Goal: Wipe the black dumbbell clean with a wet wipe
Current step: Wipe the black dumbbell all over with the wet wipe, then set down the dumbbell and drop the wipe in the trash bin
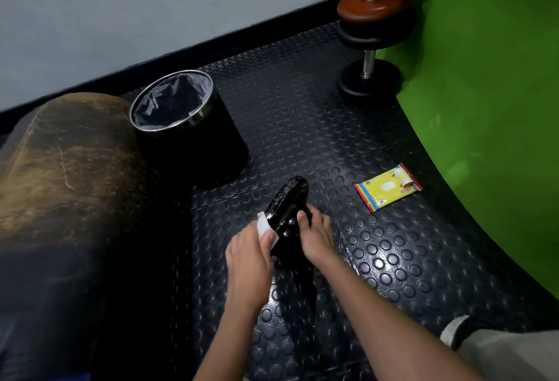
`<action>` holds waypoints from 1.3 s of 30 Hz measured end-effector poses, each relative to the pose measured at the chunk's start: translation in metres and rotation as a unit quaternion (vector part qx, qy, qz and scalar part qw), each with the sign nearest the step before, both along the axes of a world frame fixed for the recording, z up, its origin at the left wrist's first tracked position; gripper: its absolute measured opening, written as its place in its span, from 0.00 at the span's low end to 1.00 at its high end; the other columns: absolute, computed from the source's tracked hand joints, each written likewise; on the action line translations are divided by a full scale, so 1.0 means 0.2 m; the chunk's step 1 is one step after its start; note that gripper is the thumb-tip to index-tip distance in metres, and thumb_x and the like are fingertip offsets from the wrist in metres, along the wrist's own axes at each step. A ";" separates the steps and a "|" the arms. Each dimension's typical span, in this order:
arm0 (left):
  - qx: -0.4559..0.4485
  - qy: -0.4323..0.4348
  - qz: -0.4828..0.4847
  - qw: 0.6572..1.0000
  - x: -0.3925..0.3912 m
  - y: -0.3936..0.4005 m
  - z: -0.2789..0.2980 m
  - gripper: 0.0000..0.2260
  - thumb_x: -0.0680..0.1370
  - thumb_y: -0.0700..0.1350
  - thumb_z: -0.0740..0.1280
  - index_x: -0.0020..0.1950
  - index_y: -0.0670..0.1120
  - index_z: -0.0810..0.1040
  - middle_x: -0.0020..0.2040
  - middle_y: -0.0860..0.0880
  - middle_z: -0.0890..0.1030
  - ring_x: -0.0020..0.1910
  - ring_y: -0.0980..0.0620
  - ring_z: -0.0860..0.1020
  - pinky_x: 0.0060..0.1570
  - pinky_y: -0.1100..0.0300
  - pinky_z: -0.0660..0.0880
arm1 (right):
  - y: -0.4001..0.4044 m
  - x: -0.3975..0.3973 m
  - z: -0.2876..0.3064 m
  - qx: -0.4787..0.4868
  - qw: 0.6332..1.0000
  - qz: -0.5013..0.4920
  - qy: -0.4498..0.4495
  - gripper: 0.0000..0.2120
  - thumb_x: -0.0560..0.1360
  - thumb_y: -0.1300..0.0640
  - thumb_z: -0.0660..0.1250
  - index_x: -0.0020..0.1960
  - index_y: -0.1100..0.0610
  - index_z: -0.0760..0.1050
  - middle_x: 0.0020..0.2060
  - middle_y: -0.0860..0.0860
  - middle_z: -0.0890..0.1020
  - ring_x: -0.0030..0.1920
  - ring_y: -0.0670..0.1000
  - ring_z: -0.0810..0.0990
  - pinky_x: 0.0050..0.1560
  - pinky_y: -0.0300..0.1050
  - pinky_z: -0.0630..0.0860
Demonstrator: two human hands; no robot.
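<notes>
L hand [248, 255] is pressing wet wipe [266, 226] on black dumbbell [287, 208], fingers clamped on wipe; R hand [314, 237] is gripping dumbbell, fingers curled around it, on floor [393, 259].

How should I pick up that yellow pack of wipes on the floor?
The yellow pack of wipes lies flat on the studded floor mat, so probably pinch a crimped short edge from above, away from the raised flap.
</notes>
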State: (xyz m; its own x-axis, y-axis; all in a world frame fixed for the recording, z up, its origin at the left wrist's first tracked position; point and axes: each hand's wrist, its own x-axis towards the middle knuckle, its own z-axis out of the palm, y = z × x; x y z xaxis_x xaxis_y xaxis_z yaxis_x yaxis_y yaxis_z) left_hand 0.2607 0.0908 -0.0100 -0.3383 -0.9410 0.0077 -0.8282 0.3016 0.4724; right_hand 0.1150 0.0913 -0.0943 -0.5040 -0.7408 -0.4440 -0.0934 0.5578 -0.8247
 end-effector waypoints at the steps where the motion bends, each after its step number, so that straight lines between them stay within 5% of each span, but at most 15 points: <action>1: 0.001 -0.009 -0.010 1.000 0.01 -0.02 0.00 0.20 0.83 0.59 0.47 0.63 0.51 0.72 0.51 0.57 0.74 0.52 0.55 0.70 0.63 0.52 0.66 | 0.01 0.01 0.01 0.001 1.000 -0.005 0.001 0.26 0.82 0.39 0.52 0.77 0.47 0.59 0.73 0.54 0.61 0.72 0.58 0.65 0.69 0.52 0.63; 5: -0.009 -0.021 -0.024 0.999 0.07 -0.18 0.02 0.21 0.84 0.54 0.52 0.73 0.47 0.68 0.61 0.51 0.76 0.58 0.52 0.70 0.61 0.56 0.66 | 0.06 0.10 0.02 0.024 0.998 -0.045 0.021 0.29 0.81 0.38 0.55 0.75 0.54 0.59 0.71 0.55 0.61 0.70 0.59 0.66 0.61 0.49 0.66; 11: -0.032 0.010 -0.053 0.998 0.05 -0.32 0.03 0.19 0.84 0.49 0.59 0.74 0.46 0.70 0.70 0.49 0.73 0.67 0.48 0.70 0.63 0.63 0.62 | 0.12 0.22 0.02 0.039 0.992 -0.117 -0.034 0.31 0.77 0.35 0.60 0.67 0.57 0.60 0.69 0.56 0.63 0.62 0.60 0.73 0.49 0.47 0.66; 16: -0.051 0.000 -0.066 0.996 0.03 -0.28 0.04 0.19 0.83 0.49 0.62 0.74 0.48 0.71 0.72 0.51 0.72 0.69 0.49 0.69 0.63 0.62 0.63 | 0.15 0.25 0.03 0.025 0.987 -0.144 -0.067 0.34 0.77 0.36 0.62 0.72 0.58 0.58 0.72 0.58 0.64 0.63 0.61 0.74 0.49 0.46 0.66; 19: -0.037 0.003 -0.063 0.997 0.08 -0.32 0.07 0.20 0.82 0.53 0.63 0.72 0.48 0.74 0.69 0.51 0.75 0.67 0.49 0.72 0.63 0.60 0.67 | 0.13 0.25 0.05 0.015 0.987 -0.143 -0.068 0.35 0.77 0.37 0.62 0.75 0.55 0.56 0.74 0.56 0.61 0.66 0.61 0.72 0.55 0.50 0.70; 23: -0.018 0.008 -0.063 0.998 0.14 -0.35 0.11 0.22 0.78 0.60 0.64 0.67 0.49 0.79 0.59 0.52 0.79 0.58 0.52 0.78 0.57 0.56 0.76 | 0.13 0.20 0.07 -0.009 0.991 -0.116 -0.062 0.32 0.79 0.42 0.62 0.76 0.56 0.57 0.74 0.56 0.61 0.68 0.59 0.70 0.54 0.43 0.66; 29: 0.072 -0.109 -0.175 0.976 0.18 -0.52 0.26 0.26 0.69 0.68 0.65 0.56 0.53 0.85 0.46 0.54 0.83 0.44 0.55 0.80 0.48 0.56 0.78 | 0.14 0.13 0.02 -0.006 0.998 -0.063 -0.024 0.31 0.79 0.39 0.59 0.75 0.55 0.59 0.72 0.53 0.64 0.66 0.58 0.72 0.54 0.46 0.67; 32: 0.152 -0.196 -0.196 0.949 0.13 -0.65 0.36 0.15 0.70 0.62 0.73 0.49 0.54 0.87 0.39 0.57 0.84 0.38 0.60 0.79 0.39 0.67 0.73 | 0.15 0.12 0.00 -0.033 0.997 -0.072 -0.024 0.28 0.80 0.41 0.61 0.73 0.55 0.61 0.68 0.51 0.67 0.62 0.52 0.71 0.54 0.44 0.65; 35: 0.206 -0.233 -0.199 0.929 0.12 -0.76 0.40 0.10 0.72 0.55 0.75 0.46 0.50 0.88 0.38 0.55 0.85 0.38 0.60 0.81 0.36 0.67 0.73 | 0.17 0.10 -0.01 -0.047 0.991 -0.112 -0.056 0.21 0.80 0.45 0.63 0.70 0.52 0.67 0.63 0.47 0.71 0.60 0.49 0.72 0.54 0.43 0.66; 39: 0.234 -0.237 -0.181 0.925 0.10 -0.91 0.39 0.08 0.75 0.54 0.73 0.38 0.54 0.81 0.35 0.59 0.80 0.36 0.62 0.77 0.34 0.69 0.69 | 0.13 -0.04 -0.03 -0.071 0.957 -0.275 -0.059 0.06 0.81 0.55 0.64 0.53 0.46 0.77 0.54 0.53 0.82 0.53 0.55 0.79 0.51 0.48 0.74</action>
